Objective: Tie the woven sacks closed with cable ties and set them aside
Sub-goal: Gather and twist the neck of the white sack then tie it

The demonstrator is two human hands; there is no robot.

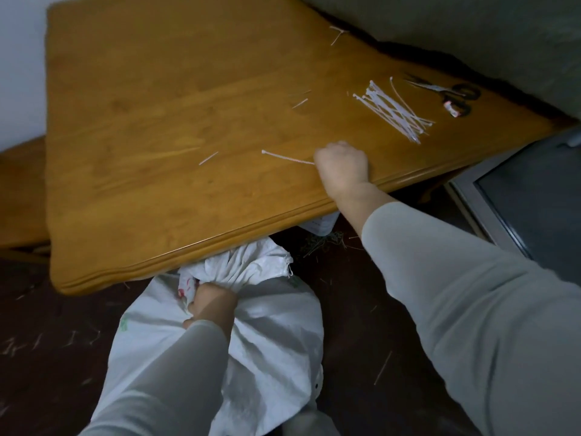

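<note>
A filled white woven sack (270, 335) stands on the dark floor below the table's front edge. My left hand (212, 305) is clenched around its gathered neck, and the bunched top fans out above my fist. My right hand (342, 166) is over the wooden table (157, 121) near its front edge, closed on one end of a white cable tie (284, 157) that sticks out to the left. A loose pile of white cable ties (393, 111) lies further right on the table.
Black-handled scissors (452, 94) lie beyond the tie pile near the table's far right edge. Short cut tie ends are scattered on the table and floor. A dark panel with a pale frame (528, 202) leans at the right. A wooden bench (19, 190) stands left.
</note>
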